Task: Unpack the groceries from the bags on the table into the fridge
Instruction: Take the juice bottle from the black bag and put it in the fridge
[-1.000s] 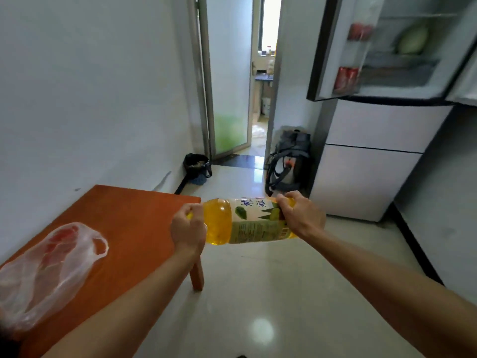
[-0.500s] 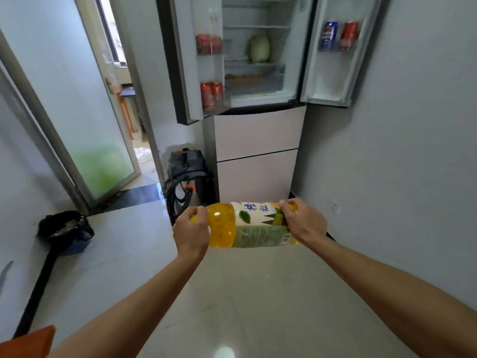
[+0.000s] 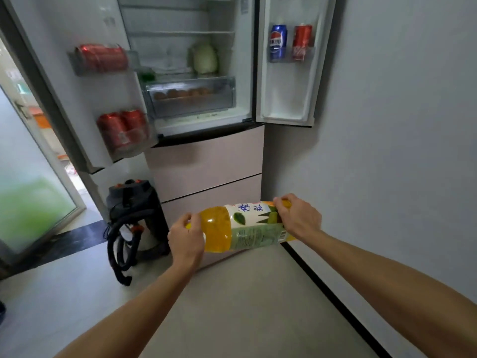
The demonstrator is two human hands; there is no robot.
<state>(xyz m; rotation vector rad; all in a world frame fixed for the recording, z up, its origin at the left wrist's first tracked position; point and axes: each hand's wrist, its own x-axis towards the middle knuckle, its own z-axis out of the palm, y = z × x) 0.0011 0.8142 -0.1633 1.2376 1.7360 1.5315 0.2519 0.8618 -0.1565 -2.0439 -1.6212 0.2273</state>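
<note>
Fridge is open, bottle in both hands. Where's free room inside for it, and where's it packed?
Held by left hand and right hand, the juice bottle has bare room on the shelf left of the cabbage, and low in the right door under the blue can. Crowded: left-door bins of red cans, and the egg drawer.

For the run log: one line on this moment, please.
phase: carrying | juice bottle sideways, left hand and right hand gripping | fridge open

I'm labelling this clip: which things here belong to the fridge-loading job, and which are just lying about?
Part of the job:
juice bottle, held sideways by left hand and right hand
fridge, both doors open

Just lying about:
vacuum cleaner on the floor
glass door
</note>
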